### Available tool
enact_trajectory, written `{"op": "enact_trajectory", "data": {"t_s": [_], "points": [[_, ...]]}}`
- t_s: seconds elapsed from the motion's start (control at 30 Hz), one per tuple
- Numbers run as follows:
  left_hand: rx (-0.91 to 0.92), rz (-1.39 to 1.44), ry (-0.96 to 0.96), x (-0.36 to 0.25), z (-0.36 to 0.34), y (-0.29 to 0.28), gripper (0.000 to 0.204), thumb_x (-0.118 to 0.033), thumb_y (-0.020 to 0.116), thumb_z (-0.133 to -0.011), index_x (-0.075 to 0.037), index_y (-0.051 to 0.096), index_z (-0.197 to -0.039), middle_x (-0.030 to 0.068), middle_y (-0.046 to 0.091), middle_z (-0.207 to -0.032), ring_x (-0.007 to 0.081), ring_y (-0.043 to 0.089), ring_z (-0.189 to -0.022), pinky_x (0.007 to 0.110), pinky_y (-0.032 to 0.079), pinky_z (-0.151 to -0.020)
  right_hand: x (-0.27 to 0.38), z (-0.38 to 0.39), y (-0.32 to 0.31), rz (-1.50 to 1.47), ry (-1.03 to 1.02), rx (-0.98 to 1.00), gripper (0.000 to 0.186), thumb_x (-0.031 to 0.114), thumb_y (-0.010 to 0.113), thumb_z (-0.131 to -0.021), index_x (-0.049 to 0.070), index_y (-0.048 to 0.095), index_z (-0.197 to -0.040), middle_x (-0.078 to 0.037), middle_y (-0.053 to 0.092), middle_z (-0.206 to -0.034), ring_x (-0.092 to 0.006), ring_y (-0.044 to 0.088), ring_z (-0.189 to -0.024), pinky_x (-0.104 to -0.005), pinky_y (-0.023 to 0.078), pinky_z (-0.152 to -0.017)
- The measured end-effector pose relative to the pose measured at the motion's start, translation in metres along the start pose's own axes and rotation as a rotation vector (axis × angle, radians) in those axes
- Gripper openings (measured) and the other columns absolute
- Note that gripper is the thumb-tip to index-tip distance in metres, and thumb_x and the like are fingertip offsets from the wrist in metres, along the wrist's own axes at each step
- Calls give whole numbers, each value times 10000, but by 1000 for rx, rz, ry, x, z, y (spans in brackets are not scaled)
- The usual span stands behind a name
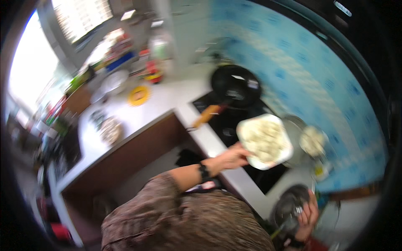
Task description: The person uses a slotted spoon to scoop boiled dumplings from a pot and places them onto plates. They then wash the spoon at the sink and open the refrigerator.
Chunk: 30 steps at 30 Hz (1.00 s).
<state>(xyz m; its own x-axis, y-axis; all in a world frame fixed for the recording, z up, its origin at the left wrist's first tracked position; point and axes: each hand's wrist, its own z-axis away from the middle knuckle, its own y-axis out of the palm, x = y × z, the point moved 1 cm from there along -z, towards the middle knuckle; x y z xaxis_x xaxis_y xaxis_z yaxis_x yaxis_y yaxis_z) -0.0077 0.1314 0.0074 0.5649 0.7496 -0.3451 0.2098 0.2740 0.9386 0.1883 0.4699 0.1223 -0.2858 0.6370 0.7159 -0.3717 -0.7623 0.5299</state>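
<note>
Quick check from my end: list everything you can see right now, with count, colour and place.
Plate: one, white, heaped with pale food, held over the black cooktop.
Frying pan: one, black, wooden handle, on the cooktop's far end.
Bowl: one, pale food inside, right of the plate.
Lid: one, dark glass, lower right.
Counter: one, white, cluttered at the far end.
Yellow disc: one, on the counter.
Wall: blue tiles, right.
Left hand: grip on the plate's edge.
Right hand: on the lid.
</note>
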Motion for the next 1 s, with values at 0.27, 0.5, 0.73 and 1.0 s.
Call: {"op": "enact_trajectory", "data": {"t_s": [0.27, 0.5, 0.73, 1.0], "points": [[-139, 122, -119, 4, 2, 1, 839, 155, 531, -739, -223, 242, -1430, 74, 440, -1360, 270, 433, -1287, 505, 358, -1060, 0, 3, -2, 20, 78, 50, 445, 140, 218, -1033, 83, 226, -1474, -60, 491, -654, -143, 364, -323, -268, 327, -301], [-105, 121, -61, 11, 6, -10, 752, 122, 561, -770, -181, 298, -1406, 95, 434, -1390, 280, 431, -1293, 504, 341, -1079, 6, -2, -5, -56, 93, 107, 440, 116, 311, -1012, 72, 278, -1449, -68, 499, -633, -150, 401, -334, -276, 370, -326], [-149, 19, -91, 18, 1, -14, 740, 119, 537, -755, -95, 287, -1418, 130, 405, -1425, 307, 408, -1310, 505, 334, -1082, 5, -12, -9, -24, 66, 172, 510, 69, 337, -963, 78, 247, -1465, -23, 448, -590, -130, 401, -329, -288, 337, -344], [-229, -29, -158, 19, -5, -7, 758, 138, 515, -757, -141, 290, -1425, 106, 400, -1418, 297, 426, -1292, 466, 382, -1065, 1, -2, -6, -13, 50, 209, 525, 62, 372, -940, 76, 258, -1453, -46, 479, -621, -138, 428, -337, -288, 341, -354]]}}
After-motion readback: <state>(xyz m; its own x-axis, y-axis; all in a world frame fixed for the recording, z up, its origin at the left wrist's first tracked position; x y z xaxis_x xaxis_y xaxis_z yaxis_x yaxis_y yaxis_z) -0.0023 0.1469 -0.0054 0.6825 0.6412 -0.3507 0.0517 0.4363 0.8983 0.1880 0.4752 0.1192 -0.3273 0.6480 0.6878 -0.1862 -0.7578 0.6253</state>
